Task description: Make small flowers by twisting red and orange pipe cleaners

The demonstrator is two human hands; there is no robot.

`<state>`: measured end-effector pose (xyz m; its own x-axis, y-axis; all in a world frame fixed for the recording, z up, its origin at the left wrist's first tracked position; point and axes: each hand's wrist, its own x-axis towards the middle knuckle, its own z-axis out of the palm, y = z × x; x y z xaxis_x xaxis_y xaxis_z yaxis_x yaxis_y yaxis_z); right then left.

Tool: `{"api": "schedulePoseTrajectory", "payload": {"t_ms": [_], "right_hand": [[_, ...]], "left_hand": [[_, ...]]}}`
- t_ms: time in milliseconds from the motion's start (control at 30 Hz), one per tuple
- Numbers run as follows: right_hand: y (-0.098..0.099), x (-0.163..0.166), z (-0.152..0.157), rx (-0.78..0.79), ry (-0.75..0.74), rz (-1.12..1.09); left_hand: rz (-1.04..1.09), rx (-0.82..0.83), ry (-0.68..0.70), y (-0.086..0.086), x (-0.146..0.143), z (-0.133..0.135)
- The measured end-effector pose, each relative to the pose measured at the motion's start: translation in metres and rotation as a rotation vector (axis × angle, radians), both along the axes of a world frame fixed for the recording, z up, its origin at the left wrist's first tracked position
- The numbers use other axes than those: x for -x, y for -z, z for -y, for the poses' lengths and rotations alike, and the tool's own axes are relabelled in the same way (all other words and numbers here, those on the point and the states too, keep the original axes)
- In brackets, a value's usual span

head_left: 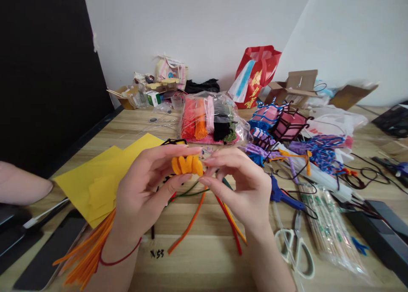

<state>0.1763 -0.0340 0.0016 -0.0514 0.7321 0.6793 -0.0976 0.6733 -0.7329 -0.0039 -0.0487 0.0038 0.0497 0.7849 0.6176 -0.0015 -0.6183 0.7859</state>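
A small orange-yellow piece of bent pipe cleaner (187,165), folded into several plump loops side by side, is pinched between the thumb and fingers of my left hand (146,185). My right hand (244,181) closes thumb against fingertips at the right end of that piece; what exactly lies in this pinch is too small to tell. Loose orange (191,224), red (230,228) and green pipe cleaners lie on the table under my hands. A bundle of orange pipe cleaners (92,249) lies by my left forearm.
Yellow sheets (105,177) and a phone (47,249) lie at left. Scissors (296,249), a blue glue gun (283,194) and bagged sticks (331,228) lie at right. Behind are bagged pipe cleaners (210,117), pink lanterns (290,125) and a red bag (258,77). Another person's arm (22,185) shows at far left.
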Motion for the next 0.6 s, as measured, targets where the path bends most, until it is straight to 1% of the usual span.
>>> {"api": "schedulePoseTrajectory", "payload": {"t_ms": [133, 333, 433, 500, 600], "right_hand": [[0.0012, -0.0029, -0.0010, -0.063, -0.033, 0.056], [0.0026, -0.0063, -0.0026, -0.197, 0.028, 0.203], [0.0018, -0.0066, -0.0038, -0.248, 0.052, 0.233], [0.0015, -0.0062, -0.0048, -0.256, 0.073, 0.226], [0.0016, -0.0050, -0.0061, -0.225, 0.097, 0.205]], "left_hand": [[-0.018, 0.001, 0.026, -0.0018, -0.0016, -0.0004], [-0.085, 0.022, 0.009, -0.0055, -0.0034, 0.0019], [-0.141, 0.008, 0.027, -0.0064, -0.0032, 0.0029], [-0.163, -0.008, 0.034, -0.0066, -0.0034, 0.0032], [-0.193, -0.013, 0.017, -0.0064, -0.0045, 0.0037]]}}
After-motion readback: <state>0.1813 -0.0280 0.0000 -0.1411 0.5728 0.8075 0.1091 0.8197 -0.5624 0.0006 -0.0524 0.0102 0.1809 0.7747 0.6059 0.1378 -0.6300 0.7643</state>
